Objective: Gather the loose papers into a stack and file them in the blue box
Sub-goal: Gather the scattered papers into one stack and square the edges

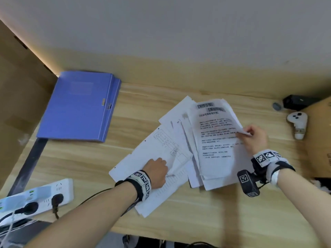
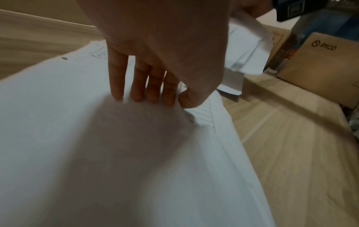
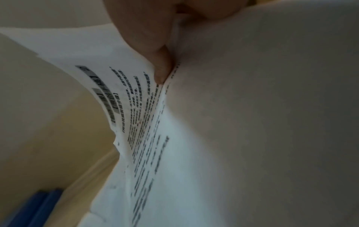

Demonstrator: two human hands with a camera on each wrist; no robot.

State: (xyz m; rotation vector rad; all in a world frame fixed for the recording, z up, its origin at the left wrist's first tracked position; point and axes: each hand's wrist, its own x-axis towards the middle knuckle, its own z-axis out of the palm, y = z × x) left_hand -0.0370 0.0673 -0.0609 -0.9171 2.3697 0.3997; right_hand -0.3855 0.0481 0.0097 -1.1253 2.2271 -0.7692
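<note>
A closed blue box file [image 1: 78,106] lies flat at the back left of the wooden desk [image 1: 215,212]. Loose white papers fan out across the middle. My left hand [image 1: 165,166] rests on the lower left sheets printed with tables [image 1: 161,144]; in the left wrist view the fingers [image 2: 136,86] press down while the thumb pinches up a sheet edge [image 2: 196,116]. My right hand [image 1: 248,134] pinches the right edge of the bundle of text pages [image 1: 215,133], lifting it slightly. The thumb [image 3: 161,67] lies on the top text page [image 3: 139,122] in the right wrist view.
A white power strip [image 1: 41,196] with plugs sits at the front left. A white controller [image 1: 298,124], a black block [image 1: 297,102] and a cardboard box [image 1: 320,140] stand at the right. A cardboard panel [image 1: 18,104] lines the left side. A PICO box [image 2: 318,61] shows beyond the papers.
</note>
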